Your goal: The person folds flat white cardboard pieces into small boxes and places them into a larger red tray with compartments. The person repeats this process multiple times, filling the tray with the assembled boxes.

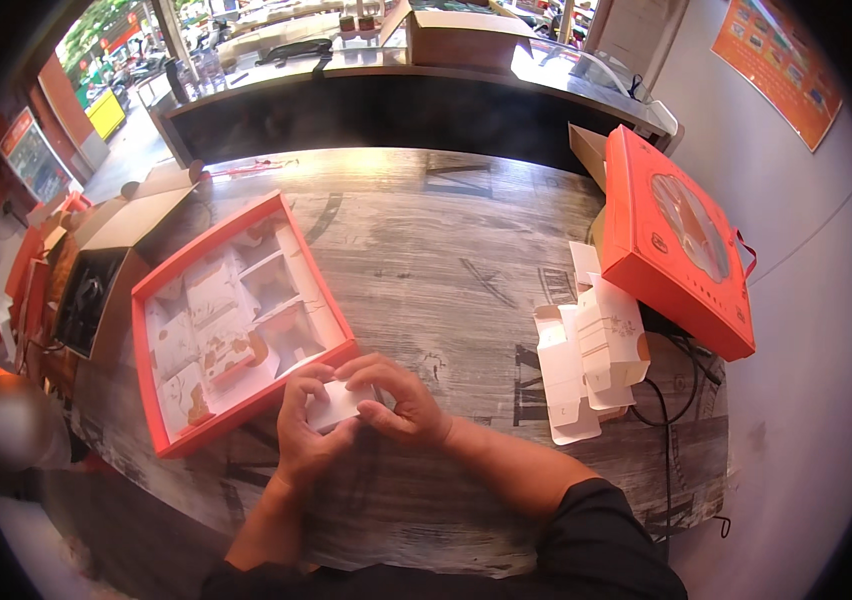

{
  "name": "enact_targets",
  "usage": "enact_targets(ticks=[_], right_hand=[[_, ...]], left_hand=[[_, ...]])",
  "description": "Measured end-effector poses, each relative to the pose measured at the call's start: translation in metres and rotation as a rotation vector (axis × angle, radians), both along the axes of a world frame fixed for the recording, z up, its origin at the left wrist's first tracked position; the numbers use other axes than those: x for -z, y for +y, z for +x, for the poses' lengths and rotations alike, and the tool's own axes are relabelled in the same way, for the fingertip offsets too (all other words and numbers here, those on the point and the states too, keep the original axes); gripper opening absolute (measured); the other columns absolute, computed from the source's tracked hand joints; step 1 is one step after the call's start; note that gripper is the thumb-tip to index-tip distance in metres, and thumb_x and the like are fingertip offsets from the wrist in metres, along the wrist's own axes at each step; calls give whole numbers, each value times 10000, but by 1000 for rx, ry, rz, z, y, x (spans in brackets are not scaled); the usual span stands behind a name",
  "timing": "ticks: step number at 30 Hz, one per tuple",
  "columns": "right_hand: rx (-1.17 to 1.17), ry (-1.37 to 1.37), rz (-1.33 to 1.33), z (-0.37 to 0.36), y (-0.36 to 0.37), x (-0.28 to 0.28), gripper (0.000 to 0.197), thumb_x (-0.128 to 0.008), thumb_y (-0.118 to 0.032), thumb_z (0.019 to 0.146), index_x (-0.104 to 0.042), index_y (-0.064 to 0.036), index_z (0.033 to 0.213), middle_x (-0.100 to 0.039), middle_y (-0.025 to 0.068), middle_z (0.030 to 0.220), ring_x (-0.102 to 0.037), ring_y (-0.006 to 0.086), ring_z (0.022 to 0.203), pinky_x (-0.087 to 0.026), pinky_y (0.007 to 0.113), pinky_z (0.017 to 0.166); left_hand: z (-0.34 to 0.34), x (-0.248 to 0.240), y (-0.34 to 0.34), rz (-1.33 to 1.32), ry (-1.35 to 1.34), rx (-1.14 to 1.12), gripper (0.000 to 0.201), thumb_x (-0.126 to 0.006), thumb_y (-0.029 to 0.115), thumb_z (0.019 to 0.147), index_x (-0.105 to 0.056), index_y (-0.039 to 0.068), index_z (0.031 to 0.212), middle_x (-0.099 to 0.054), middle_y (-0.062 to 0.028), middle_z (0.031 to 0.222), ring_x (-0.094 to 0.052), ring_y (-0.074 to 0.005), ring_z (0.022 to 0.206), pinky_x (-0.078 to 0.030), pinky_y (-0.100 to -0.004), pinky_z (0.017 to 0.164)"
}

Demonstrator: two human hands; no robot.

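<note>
Between my two hands is a small white carton [336, 405], held just off the near right corner of a red gift box tray. My left hand [303, 425] grips its left side, with the thumb along the lower edge. Fingers of my right hand [398, 402] close on its right and far sides. The red tray [318, 290] lies open at the left, tilted toward me. Inside it sit several small white cartons [216, 290] with floral prints, beside white-walled compartments [271, 283] at its right side.
Several unfolded white cartons [586, 350] lie at the right. Behind them a red lid with a clear window [681, 240] leans on a cardboard box [586, 150]. A black cable [668, 430] hangs over the table edge. At the left stands an open cardboard box [111, 265]; a person [11, 420] is beyond.
</note>
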State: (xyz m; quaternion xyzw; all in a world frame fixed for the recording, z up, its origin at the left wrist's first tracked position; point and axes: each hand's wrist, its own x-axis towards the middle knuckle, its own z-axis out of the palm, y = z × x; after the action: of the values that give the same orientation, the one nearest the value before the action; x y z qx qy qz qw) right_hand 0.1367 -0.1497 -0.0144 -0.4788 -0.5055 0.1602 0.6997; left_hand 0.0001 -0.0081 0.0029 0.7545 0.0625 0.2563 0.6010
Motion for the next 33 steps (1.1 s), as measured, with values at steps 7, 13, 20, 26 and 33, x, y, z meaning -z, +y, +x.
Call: enact_targets(ticks=[7,13,20,26,33], right_hand=[[39,-80,-72,6,-4,0,199,-655,-132,917,-643,-24,1083,-649,184,1248,-616,307,1194,-463,423,1042],[51,-94,-101,2,-1,-7,234,-705,-67,830,-658,-31,1056,-658,174,1228,-646,319,1139,-492,405,1008],[26,-122,-112,1,-3,-11,254,-690,-35,814,-660,-38,1066,-648,167,1254,-629,314,1173,-481,406,1025],[37,-126,-117,1,-4,-12,253,-623,2,816,-654,-23,1066,-640,170,1259,-620,303,1172,-473,397,1027],[-83,164,-74,1,-3,-1,320,-520,-30,879,-593,-1,1189,-607,154,1294,-561,252,1236,-408,377,1092]], left_hand=[[3,-9,5,-4,68,65,498,-804,73,724,-491,102,1109,-491,-127,1349,-493,-236,1305,-401,-378,1110],[0,-12,6,22,20,88,524,-854,125,741,-495,106,1122,-483,-137,1353,-483,-231,1307,-391,-371,1104],[0,-7,6,34,-3,85,509,-856,158,773,-502,99,1134,-493,-136,1346,-479,-232,1301,-389,-373,1102],[-1,-4,5,-89,3,109,376,-747,125,846,-508,88,1134,-512,-119,1342,-478,-212,1291,-383,-359,1102],[0,-2,3,-81,-10,119,332,-656,84,899,-536,51,1207,-553,-117,1326,-517,-210,1259,-400,-359,1099]])
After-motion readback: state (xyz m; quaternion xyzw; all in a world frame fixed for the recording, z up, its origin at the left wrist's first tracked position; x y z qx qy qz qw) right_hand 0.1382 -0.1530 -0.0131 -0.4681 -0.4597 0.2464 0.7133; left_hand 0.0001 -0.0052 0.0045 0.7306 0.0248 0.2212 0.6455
